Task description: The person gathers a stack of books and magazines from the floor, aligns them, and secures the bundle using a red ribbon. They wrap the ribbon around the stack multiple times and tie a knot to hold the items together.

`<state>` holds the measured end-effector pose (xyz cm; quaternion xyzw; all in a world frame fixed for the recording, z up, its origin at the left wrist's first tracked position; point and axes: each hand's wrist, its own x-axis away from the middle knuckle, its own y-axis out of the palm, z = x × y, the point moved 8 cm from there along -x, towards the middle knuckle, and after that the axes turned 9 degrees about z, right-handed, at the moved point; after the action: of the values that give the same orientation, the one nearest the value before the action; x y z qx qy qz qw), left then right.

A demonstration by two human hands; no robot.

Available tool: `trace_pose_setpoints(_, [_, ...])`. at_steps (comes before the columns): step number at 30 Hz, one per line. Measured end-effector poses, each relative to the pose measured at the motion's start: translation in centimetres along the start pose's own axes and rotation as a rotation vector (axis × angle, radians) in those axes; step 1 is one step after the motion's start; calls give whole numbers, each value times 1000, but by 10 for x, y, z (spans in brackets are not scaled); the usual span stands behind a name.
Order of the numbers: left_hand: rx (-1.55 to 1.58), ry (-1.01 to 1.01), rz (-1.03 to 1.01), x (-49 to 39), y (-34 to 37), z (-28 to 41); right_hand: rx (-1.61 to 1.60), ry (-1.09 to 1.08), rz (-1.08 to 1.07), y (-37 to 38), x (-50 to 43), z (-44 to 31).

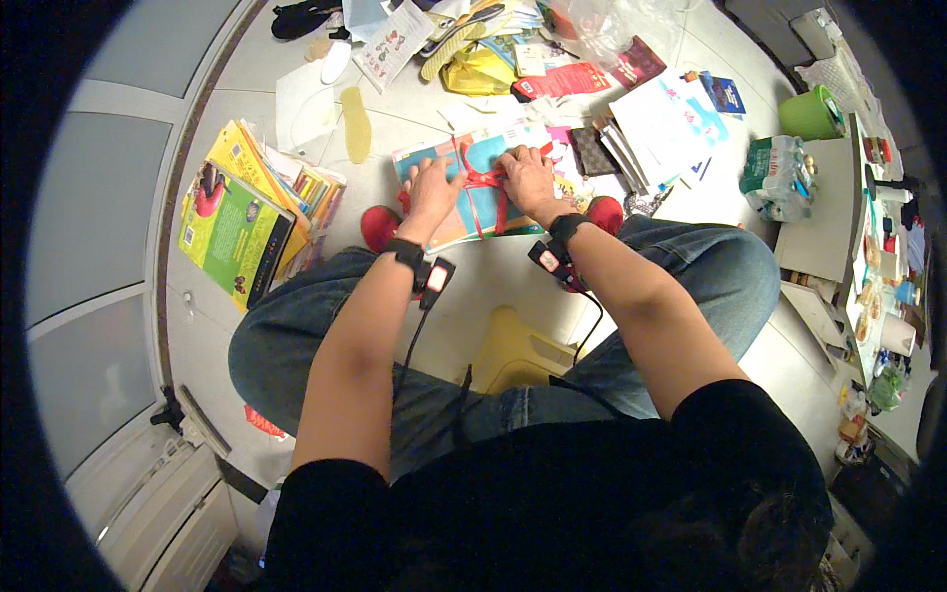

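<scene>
Between my red shoes [380, 228] lies a flat stack of books or papers with a blue cover [484, 209]. A red ribbon [482, 177] crosses over it and gathers in a knot or bow near the middle. My left hand [433, 189] rests on the left part of the cover, fingers apart, thumb towards the knot. On the right part, just beside the knot, lies my right hand [529, 181] with bent fingers; whether it pinches the ribbon is hidden. Both wrists wear black straps with small devices and cables.
Left of my knee stands a pile of books [233, 226]. A shoe insole [356, 124], a yellow bag [479, 72] and loose papers spread ahead. To the right are more papers [658, 111], wrapped bottles [777, 177] and a green bin [811, 113]. A yellow stool [510, 351] is beneath me.
</scene>
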<state>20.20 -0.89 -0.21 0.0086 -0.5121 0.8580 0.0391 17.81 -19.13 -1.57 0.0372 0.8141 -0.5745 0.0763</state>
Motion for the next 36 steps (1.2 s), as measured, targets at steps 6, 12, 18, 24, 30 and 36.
trace_pose_setpoints(6, [-84,-157,53,-38,38,2,48,-78,-57,8,0,-12])
trace_pose_setpoints(12, [294,-174,-17,-95,38,-39,-79,-68,-45,6,0,-12])
trace_pose_setpoints(18, [1299,-276,179,-137,-46,-55,-138,-30,-80,7,-3,-9])
trace_pose_setpoints(24, [691,-160,100,-93,-26,-42,-205,135,-143,11,-7,1])
trace_pose_setpoints(30, [582,-58,-7,-33,36,-50,-496,113,-64,-2,-18,-2])
trace_pose_setpoints(36, [146,71,105,-3,24,-38,-849,594,-444,43,10,1])
